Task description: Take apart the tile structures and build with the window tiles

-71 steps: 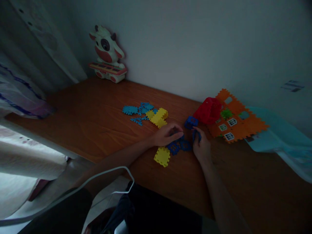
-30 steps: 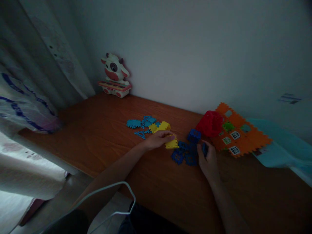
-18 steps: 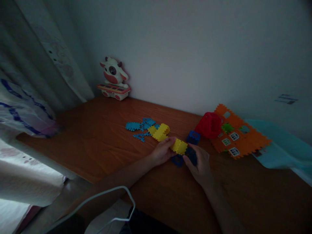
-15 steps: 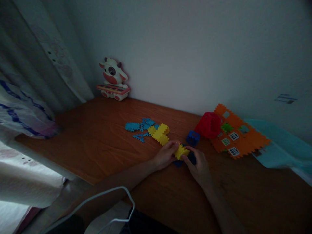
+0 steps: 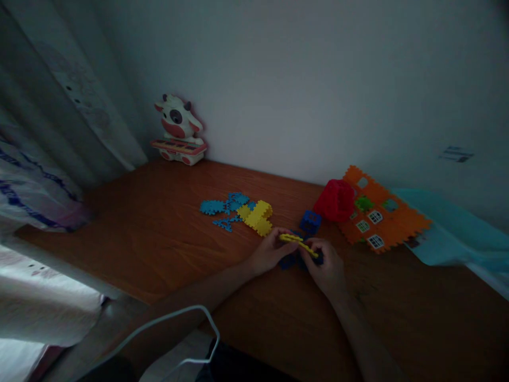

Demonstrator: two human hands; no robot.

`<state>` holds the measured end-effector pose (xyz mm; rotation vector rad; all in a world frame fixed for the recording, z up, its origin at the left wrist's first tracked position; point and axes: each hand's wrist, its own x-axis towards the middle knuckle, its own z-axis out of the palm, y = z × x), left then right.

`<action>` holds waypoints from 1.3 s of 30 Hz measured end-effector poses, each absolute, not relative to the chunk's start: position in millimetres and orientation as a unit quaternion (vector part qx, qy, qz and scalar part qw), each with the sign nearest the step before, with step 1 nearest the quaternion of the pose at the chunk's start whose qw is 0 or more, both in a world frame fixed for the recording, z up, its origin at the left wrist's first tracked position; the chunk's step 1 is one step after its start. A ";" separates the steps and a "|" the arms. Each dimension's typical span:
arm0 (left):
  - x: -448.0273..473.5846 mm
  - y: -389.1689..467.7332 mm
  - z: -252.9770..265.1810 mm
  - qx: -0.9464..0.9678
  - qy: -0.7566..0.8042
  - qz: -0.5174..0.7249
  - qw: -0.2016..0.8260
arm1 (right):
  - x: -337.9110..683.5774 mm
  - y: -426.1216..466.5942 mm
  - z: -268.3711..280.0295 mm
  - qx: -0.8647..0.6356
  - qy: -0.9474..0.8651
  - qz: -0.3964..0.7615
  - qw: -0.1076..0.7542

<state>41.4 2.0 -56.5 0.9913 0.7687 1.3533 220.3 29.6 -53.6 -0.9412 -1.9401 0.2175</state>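
Between my hands are yellow toothed puzzle-block pieces (image 5: 293,239), seen nearly edge-on. My left hand (image 5: 269,253) is closed on their left end. The fingers of my right hand (image 5: 324,263) pinch the right end. Dark blue block pieces (image 5: 287,261) lie on the table under and behind my hands, partly hidden by them. Just beyond is a blue open cube (image 5: 310,222). Left of it lies a joined cluster of yellow pieces (image 5: 259,217), touching light blue toothed pieces (image 5: 212,207).
A red block shape (image 5: 336,200) leans by an orange toothed panel (image 5: 384,215) with small windows, beside a turquoise plastic sheet or bag (image 5: 441,228). A cow toy with a keyboard (image 5: 178,130) stands near the wall. A white cable (image 5: 170,314) crosses above my left forearm.
The yellow pieces have turned from showing a broad face to nearly edge-on between my hands. The whole view has shifted slightly, while the other toys stay in place.
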 end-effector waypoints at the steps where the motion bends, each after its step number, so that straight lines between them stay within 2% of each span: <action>1: 41.7 1.6 -57.3 0.454 0.335 0.583 0.584 | 220.3 29.0 -54.1 -0.388 -0.787 0.095 0.470; 7: 40.0 -2.7 -56.1 0.584 0.391 0.553 0.447 | 220.4 25.7 -56.1 -0.417 -0.781 0.100 0.455; 13: 38.1 -7.2 -45.5 0.661 0.401 0.509 0.379 | 219.0 24.7 -54.8 -0.430 -0.772 0.076 0.463; 21: 38.5 -9.7 -41.1 0.664 0.385 0.500 0.401 | 212.3 20.5 -55.2 -0.356 -0.821 0.052 0.444; 26: 37.1 -10.7 -43.1 0.630 0.399 0.520 0.417 | 202.7 13.8 -49.5 -0.289 -0.872 0.010 0.395; 31: 35.7 -17.2 -37.7 0.646 0.345 0.505 0.457 | 204.7 17.1 -49.9 -0.306 -0.871 -0.007 0.385; 39: 36.5 -18.7 -33.6 0.688 0.382 0.481 0.388 | 219.8 28.9 -55.9 -0.391 -0.818 0.062 0.417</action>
